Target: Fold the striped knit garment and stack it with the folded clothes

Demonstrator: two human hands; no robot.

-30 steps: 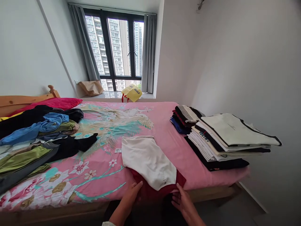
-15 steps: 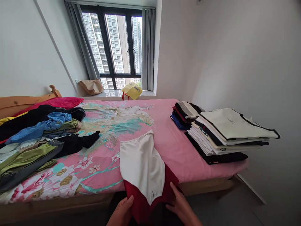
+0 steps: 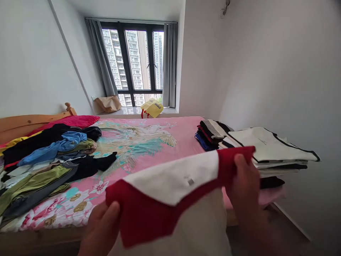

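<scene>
A red and white shirt (image 3: 173,181) is stretched between my two hands, raised in front of the bed. My left hand (image 3: 102,224) pinches its red part at the left end, thumb on top. At the right end, my right hand (image 3: 245,185) grips the other red part, a little higher than the left. A small grey mark shows on the white front. White cloth hangs below the red edge. Both hands are slightly blurred.
A pile of loose clothes (image 3: 53,160) covers the left of the bed (image 3: 183,133). Folded clothes (image 3: 266,142) are stacked on the right, with a smaller folded stack (image 3: 210,133) beside them. A paper bag (image 3: 109,104) and a yellow bag (image 3: 152,107) rest by the window.
The shirt has come up off the bed's front edge and is spread wide. My hands have moved up and farther apart, and the camera view has tilted upward slightly.
</scene>
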